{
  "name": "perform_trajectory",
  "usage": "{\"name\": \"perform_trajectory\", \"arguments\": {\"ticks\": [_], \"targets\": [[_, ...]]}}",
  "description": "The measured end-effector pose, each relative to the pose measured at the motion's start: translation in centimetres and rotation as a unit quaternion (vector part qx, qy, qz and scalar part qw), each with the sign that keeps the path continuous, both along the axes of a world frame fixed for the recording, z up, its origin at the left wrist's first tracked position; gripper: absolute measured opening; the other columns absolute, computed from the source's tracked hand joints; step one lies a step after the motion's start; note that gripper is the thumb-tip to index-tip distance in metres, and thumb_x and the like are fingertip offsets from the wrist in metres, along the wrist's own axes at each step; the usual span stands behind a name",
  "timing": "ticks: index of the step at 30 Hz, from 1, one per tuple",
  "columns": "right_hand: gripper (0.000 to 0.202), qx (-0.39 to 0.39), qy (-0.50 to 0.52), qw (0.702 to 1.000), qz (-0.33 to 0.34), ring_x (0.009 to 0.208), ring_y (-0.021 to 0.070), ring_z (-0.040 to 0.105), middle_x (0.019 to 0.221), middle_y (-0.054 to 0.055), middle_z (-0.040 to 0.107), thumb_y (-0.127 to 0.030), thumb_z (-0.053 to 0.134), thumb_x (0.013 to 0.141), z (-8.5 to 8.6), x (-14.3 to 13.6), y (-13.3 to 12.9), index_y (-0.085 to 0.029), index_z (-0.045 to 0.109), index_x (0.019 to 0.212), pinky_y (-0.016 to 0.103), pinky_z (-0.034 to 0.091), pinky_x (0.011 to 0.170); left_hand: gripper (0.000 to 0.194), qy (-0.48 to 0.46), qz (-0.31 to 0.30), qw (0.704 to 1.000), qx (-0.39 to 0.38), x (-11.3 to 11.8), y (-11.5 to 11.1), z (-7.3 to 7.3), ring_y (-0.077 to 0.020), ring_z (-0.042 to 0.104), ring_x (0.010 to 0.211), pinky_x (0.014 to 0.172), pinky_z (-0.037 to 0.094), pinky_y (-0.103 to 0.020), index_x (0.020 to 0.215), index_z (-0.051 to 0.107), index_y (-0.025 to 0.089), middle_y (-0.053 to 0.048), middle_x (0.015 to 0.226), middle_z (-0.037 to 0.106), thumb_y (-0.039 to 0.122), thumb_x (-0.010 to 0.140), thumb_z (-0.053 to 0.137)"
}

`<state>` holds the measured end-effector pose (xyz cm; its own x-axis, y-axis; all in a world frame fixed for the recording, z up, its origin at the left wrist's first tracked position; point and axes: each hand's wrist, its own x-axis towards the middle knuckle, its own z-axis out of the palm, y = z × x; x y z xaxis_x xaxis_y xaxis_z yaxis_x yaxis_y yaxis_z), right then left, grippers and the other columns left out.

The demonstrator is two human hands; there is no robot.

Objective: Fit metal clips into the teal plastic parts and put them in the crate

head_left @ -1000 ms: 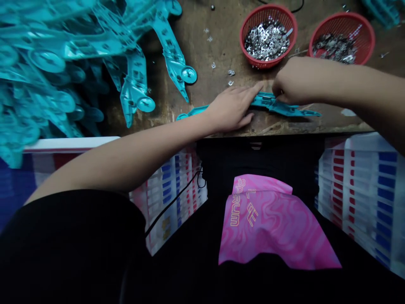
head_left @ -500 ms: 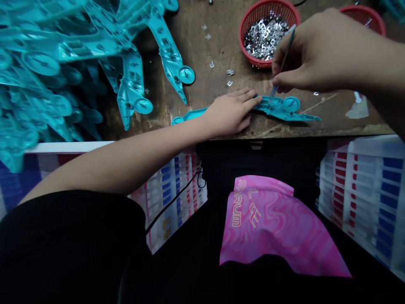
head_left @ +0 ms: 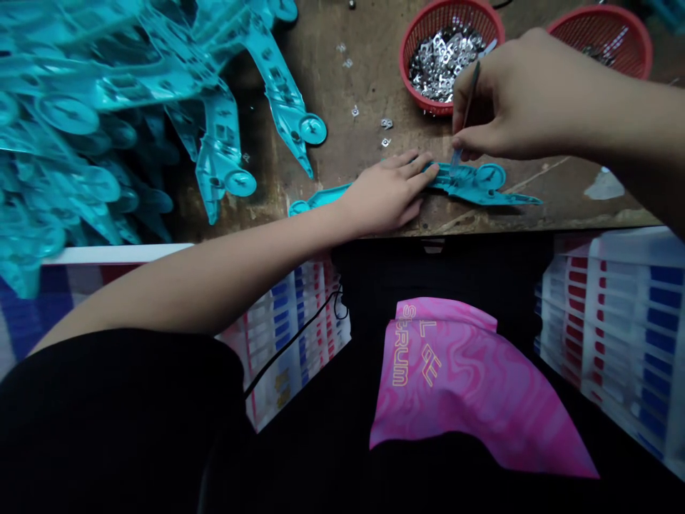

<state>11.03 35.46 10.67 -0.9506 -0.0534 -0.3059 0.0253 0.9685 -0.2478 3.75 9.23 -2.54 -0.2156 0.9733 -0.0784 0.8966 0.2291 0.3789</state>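
Note:
A long teal plastic part (head_left: 471,187) lies along the near edge of the wooden table. My left hand (head_left: 388,189) rests across its middle, fingers over the far side and thumb on the near side, holding it down and hiding that stretch. Pinched in my right hand (head_left: 500,103) is a thin tool with a dark stick handle (head_left: 472,93) and a pale bluish tip; its kind is not clear. The tip is at the part's upper surface, left of a round disc (head_left: 490,175). A small white-tipped piece also shows by the right fingers.
A red basket (head_left: 409,82) of small metal clips (head_left: 442,61) stands behind my right hand, with another red basket (head_left: 639,53) farther right. Several loose clips (head_left: 386,123) dot the table. Teal parts (head_left: 107,78) pile up at left. A whitish scrap (head_left: 604,184) lies right.
My right hand has shifted slightly left and nearer, and the tool's tip moved left along the teal part. My left hand stays on the part.

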Motion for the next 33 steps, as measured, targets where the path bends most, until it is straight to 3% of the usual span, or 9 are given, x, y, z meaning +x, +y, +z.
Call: {"name": "perform_trajectory", "arguments": {"ticks": [9, 14, 17, 19, 21, 24, 27, 30, 33], "targets": [[0.035, 0.006, -0.032, 0.996, 0.083, 0.109, 0.0332, 0.087, 0.111, 0.012, 0.089, -0.013, 0.074, 0.11, -0.7, 0.2, -0.4, -0.018, 0.095, 0.137, 0.038, 0.062, 0.1, 0.073, 0.055, -0.016, 0.995, -0.086, 0.7, 0.7, 2.2, -0.0492, 0.056, 0.192, 0.162, 0.047, -0.067, 0.194, 0.06, 0.001, -0.034, 0.201, 0.055, 0.033, 0.127, 0.059], [0.047, 0.139, -0.053, 0.988, 0.047, 0.115, 0.0414, 0.088, 0.13, 0.024, 0.09, -0.03, 0.068, 0.124, -1.8, -0.4, 2.2, -0.017, 0.081, 0.167, 0.045, 0.063, 0.092, 0.124, 0.078, -0.019, 0.982, -0.169, -0.3, -0.5, 4.3, -0.0587, 0.035, 0.201, 0.16, 0.04, -0.085, 0.21, 0.032, 0.014, -0.032, 0.215, 0.027, 0.064, 0.114, 0.093], [0.045, 0.193, -0.046, 0.979, 0.045, 0.131, 0.0464, 0.089, 0.147, 0.028, 0.086, -0.035, 0.06, 0.13, -2.4, -0.4, 2.3, -0.015, 0.081, 0.166, 0.048, 0.068, 0.097, 0.103, 0.096, -0.006, 0.974, -0.205, -1.0, -0.6, 5.7, -0.056, 0.058, 0.187, 0.14, 0.068, -0.067, 0.2, 0.053, 0.017, -0.032, 0.206, 0.05, 0.045, 0.11, 0.096], [0.05, 0.147, -0.034, 0.986, 0.072, 0.147, 0.0489, 0.085, 0.162, 0.028, 0.082, -0.046, 0.07, 0.131, -2.7, -0.1, 1.5, -0.016, 0.08, 0.17, 0.052, 0.071, 0.109, 0.085, 0.1, -0.008, 0.972, -0.213, -1.5, -0.2, 6.7, -0.0512, 0.073, 0.17, 0.12, 0.078, -0.056, 0.188, 0.067, 0.018, -0.029, 0.19, 0.067, 0.036, 0.109, 0.092], [0.073, 0.074, -0.051, 0.989, 0.115, 0.157, 0.0489, 0.081, 0.173, 0.024, 0.078, -0.054, 0.09, 0.123, -2.9, 0.3, 0.6, -0.02, 0.073, 0.185, 0.054, 0.072, 0.12, 0.081, 0.109, -0.011, 0.973, -0.201, -1.9, 0.0, 7.7, -0.0476, 0.077, 0.161, 0.111, 0.078, -0.052, 0.183, 0.071, 0.02, -0.025, 0.178, 0.074, 0.035, 0.107, 0.091], [0.099, 0.018, -0.067, 0.989, 0.134, 0.159, 0.0461, 0.081, 0.184, 0.019, 0.073, -0.04, 0.098, 0.115, -3.4, 0.8, 0.1, -0.026, 0.056, 0.203, 0.054, 0.071, 0.128, 0.069, 0.147, -0.027, 0.977, -0.153, -2.5, -0.1, 9.0, -0.0428, 0.076, 0.159, 0.112, 0.075, -0.047, 0.176, 0.075, 0.023, -0.021, 0.173, 0.077, 0.035, 0.109, 0.088], [0.087, -0.002, 0.004, 0.994, 0.112, 0.165, 0.0428, 0.078, 0.189, 0.017, 0.07, -0.026, 0.081, 0.118, -3.7, 0.7, 1.2, -0.023, 0.059, 0.202, 0.054, 0.066, 0.138, 0.065, 0.186, -0.016, 0.978, -0.091, -3.0, -0.6, 9.9, -0.0421, 0.076, 0.16, 0.116, 0.074, -0.049, 0.176, 0.074, 0.023, -0.02, 0.178, 0.076, 0.029, 0.113, 0.083], [0.076, -0.039, 0.055, 0.993, 0.097, 0.161, 0.0428, 0.08, 0.181, 0.016, 0.077, -0.035, 0.078, 0.119, -3.7, 0.2, 2.8, -0.021, 0.069, 0.193, 0.053, 0.066, 0.138, 0.067, 0.188, 0.008, 0.981, -0.039, -3.3, -0.8, 9.8, -0.0436, 0.07, 0.173, 0.12, 0.075, -0.052, 0.184, 0.068, 0.02, -0.022, 0.189, 0.07, 0.023, 0.117, 0.076], [0.067, -0.031, 0.0, 0.995, 0.091, 0.138, 0.0429, 0.09, 0.159, 0.016, 0.088, -0.043, 0.078, 0.119, -3.9, -0.2, 4.1, -0.019, 0.079, 0.181, 0.049, 0.073, 0.117, 0.058, 0.153, -0.005, 0.987, -0.037, -3.1, -0.6, 8.7, -0.0395, 0.074, 0.172, 0.109, 0.077, -0.045, 0.179, 0.074, 0.021, -0.019, 0.191, 0.072, 0.023, 0.121, 0.072]]}}
